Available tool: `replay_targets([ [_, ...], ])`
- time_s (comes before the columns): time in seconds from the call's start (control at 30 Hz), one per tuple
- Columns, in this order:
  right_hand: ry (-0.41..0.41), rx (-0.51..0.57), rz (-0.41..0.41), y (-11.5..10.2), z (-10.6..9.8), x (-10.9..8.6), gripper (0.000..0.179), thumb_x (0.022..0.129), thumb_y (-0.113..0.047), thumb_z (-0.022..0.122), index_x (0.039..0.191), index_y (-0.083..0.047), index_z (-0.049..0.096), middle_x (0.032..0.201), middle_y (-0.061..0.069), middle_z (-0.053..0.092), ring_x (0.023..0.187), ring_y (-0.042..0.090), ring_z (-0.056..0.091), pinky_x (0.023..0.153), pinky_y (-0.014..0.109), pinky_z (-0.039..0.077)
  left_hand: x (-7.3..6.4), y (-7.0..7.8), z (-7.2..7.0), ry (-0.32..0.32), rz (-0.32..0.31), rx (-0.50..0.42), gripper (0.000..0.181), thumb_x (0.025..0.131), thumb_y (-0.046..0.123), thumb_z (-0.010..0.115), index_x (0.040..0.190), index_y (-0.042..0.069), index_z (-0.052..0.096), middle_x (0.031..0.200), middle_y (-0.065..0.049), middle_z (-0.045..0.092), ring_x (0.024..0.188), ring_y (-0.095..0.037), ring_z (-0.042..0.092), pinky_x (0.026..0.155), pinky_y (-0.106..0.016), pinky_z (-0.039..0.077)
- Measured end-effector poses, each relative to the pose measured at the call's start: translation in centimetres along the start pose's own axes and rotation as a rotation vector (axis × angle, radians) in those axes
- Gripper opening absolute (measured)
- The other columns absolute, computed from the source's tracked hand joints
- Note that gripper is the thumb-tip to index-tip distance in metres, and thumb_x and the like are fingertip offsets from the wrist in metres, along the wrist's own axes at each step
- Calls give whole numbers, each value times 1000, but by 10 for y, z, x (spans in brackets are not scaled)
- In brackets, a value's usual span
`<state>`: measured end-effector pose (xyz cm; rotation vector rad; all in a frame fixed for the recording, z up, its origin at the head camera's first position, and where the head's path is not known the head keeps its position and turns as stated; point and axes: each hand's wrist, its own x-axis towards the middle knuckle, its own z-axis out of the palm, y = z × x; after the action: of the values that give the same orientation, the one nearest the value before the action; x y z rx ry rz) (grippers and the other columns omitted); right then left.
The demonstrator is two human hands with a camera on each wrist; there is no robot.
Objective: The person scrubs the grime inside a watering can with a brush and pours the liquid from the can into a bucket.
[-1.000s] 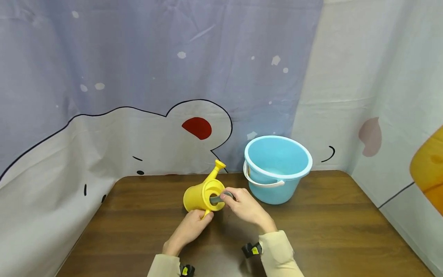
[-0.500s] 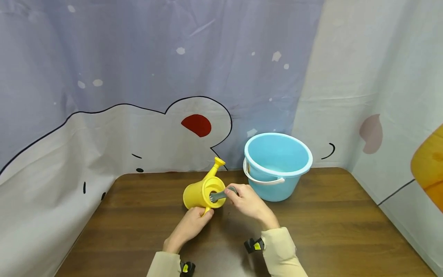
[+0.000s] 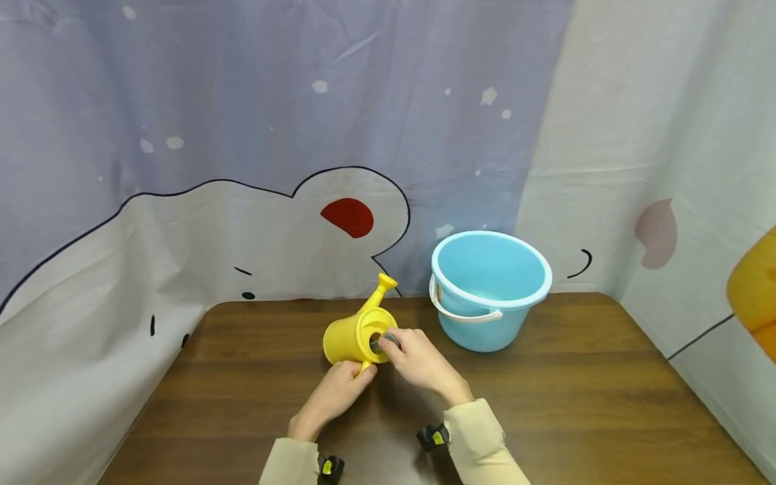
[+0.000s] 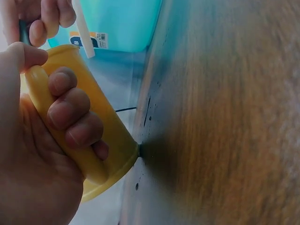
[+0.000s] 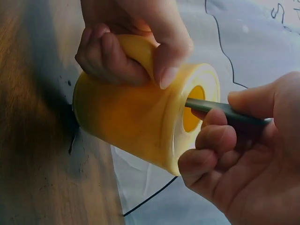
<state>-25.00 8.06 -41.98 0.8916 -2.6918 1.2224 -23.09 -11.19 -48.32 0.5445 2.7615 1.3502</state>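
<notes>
A yellow watering can (image 3: pixel 345 339) is tilted over the table, its mouth turned toward the right and its spout pointing up and back. My left hand (image 3: pixel 341 391) grips the can's handle; in the left wrist view the fingers curl round that handle (image 4: pixel 40 91). My right hand (image 3: pixel 421 364) pinches the dark grey-green handle of a brush (image 5: pixel 225 111) between thumb and fingers. The brush's far end goes through the round hole in the can's top and is hidden inside. Curled fingers of the right hand lie close to the can's rim in the right wrist view.
A light blue bucket (image 3: pixel 479 330) with a white handle (image 3: pixel 463 317) stands behind and right of the can. The wooden table (image 3: pixel 582 397) reaches back to a printed curtain (image 3: pixel 254 121).
Between the frames the right hand draws the brush partly out of the can, showing its bristled end, then pushes it in again. The left hand keeps its hold on the can.
</notes>
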Motion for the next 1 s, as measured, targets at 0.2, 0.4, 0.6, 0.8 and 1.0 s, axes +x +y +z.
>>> replay_targets([
  [0.2,-90,189,31,4,-6,-1,18,100,-16,52,91,-8,65,65,-4,50,54,8,47,52,26,43,0,0,0,-3,-8,8,45,100,30,52,58,17,43,53,11,31,46,-5,26,45,-23,24],
  [0.4,-126,341,59,9,-17,-3,18,99,-13,54,92,0,64,65,0,51,52,10,47,52,24,42,3,-1,2,-3,-6,-2,46,99,32,53,57,17,41,52,12,29,46,-4,25,45,-23,22],
  [0.6,-123,469,75,12,-31,-8,16,97,-11,56,89,1,63,63,5,51,51,14,46,52,26,39,3,-2,2,-5,-20,-18,47,99,31,54,56,16,41,51,11,30,45,-4,25,44,-23,21],
  [0.8,-136,499,154,10,-37,-10,18,96,-9,54,87,4,63,61,6,52,47,14,47,52,28,41,2,-1,1,1,-25,-14,47,99,30,53,56,17,41,51,12,29,45,-4,25,44,-23,21],
  [1.0,-165,334,213,4,-32,-12,26,97,-14,52,75,-3,61,54,-1,48,42,11,39,44,25,32,1,-1,2,7,-34,-7,46,98,31,54,56,17,41,51,11,30,44,-2,23,44,-23,21],
])
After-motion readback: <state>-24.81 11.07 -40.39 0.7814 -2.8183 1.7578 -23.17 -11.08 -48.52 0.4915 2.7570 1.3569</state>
